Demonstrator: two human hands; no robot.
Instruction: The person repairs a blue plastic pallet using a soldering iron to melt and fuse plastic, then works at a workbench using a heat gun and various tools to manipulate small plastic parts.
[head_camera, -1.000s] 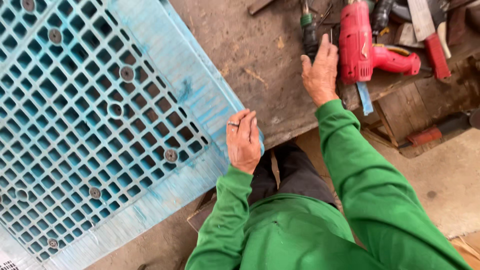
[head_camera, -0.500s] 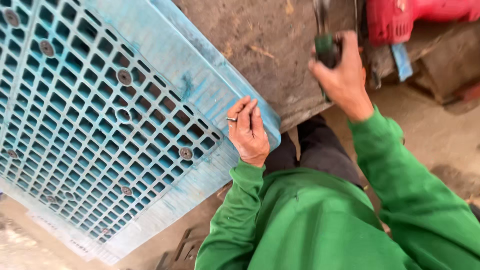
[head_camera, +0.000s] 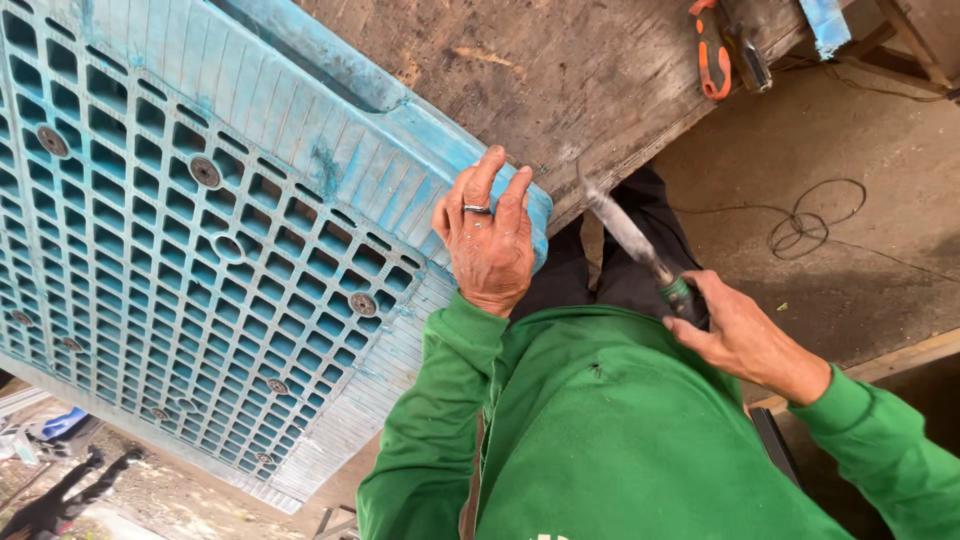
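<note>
A large light-blue plastic pallet (head_camera: 200, 250) with a grid of holes and round screw heads leans over the edge of a worn wooden workbench (head_camera: 560, 70). My left hand (head_camera: 488, 235), with a ring on one finger, lies flat on the pallet's near corner and holds it there. My right hand (head_camera: 740, 340) is drawn back near my body and grips a tool with a green-and-black handle and a long metal shaft (head_camera: 630, 240), which points up toward the pallet's corner. I wear a green long-sleeved shirt.
An orange-and-black hand tool (head_camera: 712, 52) lies on the bench at the top right. A strip of blue plastic (head_camera: 828, 22) hangs at the bench edge. A thin wire (head_camera: 815, 225) coils on the concrete floor to the right. Debris lies at the bottom left.
My right hand picked the green-handled tool off the bench and pulled it back toward my body. The view tilted down, so the red drill has left the frame. My left hand stayed on the pallet's corner.
</note>
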